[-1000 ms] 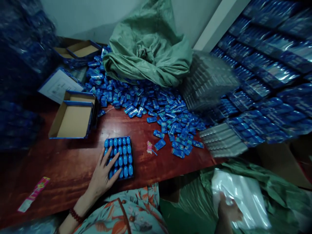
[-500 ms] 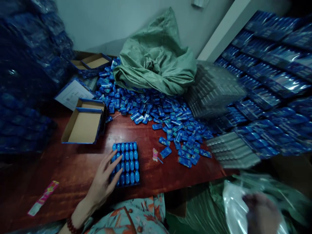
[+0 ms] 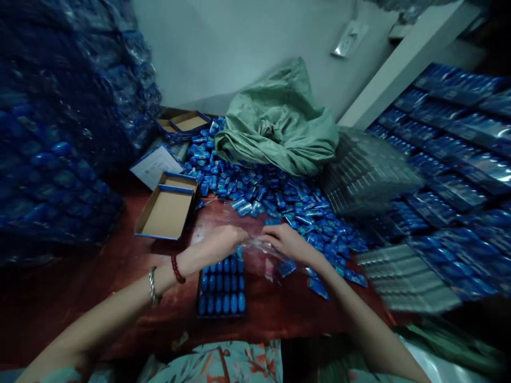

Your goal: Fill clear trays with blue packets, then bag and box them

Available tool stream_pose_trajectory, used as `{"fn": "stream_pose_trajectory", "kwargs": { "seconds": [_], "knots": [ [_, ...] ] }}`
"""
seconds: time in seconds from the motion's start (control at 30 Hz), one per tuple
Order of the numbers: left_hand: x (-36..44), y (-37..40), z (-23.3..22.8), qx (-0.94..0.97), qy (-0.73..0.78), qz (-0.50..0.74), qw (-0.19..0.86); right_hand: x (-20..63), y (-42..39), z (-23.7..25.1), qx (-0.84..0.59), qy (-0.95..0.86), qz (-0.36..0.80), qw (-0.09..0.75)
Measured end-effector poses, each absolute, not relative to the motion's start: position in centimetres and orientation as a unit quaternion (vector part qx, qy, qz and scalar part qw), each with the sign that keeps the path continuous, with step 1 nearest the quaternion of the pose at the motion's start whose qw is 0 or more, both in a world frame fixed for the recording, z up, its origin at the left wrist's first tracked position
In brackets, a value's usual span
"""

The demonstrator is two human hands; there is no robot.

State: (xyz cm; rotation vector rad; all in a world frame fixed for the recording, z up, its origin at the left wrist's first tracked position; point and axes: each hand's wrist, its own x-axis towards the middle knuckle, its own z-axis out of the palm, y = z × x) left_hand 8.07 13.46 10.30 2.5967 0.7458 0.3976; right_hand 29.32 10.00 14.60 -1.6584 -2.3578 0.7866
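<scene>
My left hand [image 3: 227, 239] and my right hand [image 3: 285, 242] meet over the table, fingers closed on a clear plastic bag [image 3: 259, 246] stretched between them. The bag is thin and see-through, so its full outline is hard to make out. Just below my left hand sits a box [image 3: 222, 317] filled with rows of shiny blue oval pieces [image 3: 219, 283]; my left hand covers part of its far end. A small pink wrapper [image 3: 269, 269] lies under the hanging plastic, near my right hand.
Blue packets [image 3: 255, 194] form a heap behind my hands, under a green cloth sack [image 3: 279, 127]. Open cardboard boxes [image 3: 165, 213] stand at left. Clear plastic trays [image 3: 407, 279] are stacked at right. Wrapped blue goods [image 3: 59, 175] tower on the left, with more stacks [image 3: 459, 159] at right.
My right hand has come from the lower right to the table's middle with the clear plastic bag. My left hand has left the blue pieces and now grips the bag too.
</scene>
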Motion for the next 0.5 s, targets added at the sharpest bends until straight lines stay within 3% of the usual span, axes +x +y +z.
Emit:
{"fn": "stream_pose_trajectory", "kwargs": {
  "seconds": [0.13,0.2,0.33,0.5],
  "knots": [
    [6.7,17.5,11.1,0.891,0.321,0.16,0.279,28.9,11.9,17.3,-0.548,-0.794,0.228,0.132],
    [6.8,18.5,12.0,0.882,0.339,0.165,0.281,27.4,12.3,17.8,-0.525,-0.827,0.161,0.116],
    [7.4,18.8,13.0,0.895,0.37,0.142,0.205,24.3,13.2,16.5,-0.546,-0.835,0.049,0.056],
    [6.5,17.9,13.3,0.896,0.42,0.097,0.103,23.2,13.0,14.5,-0.58,-0.804,0.09,0.092]
  ]
}}
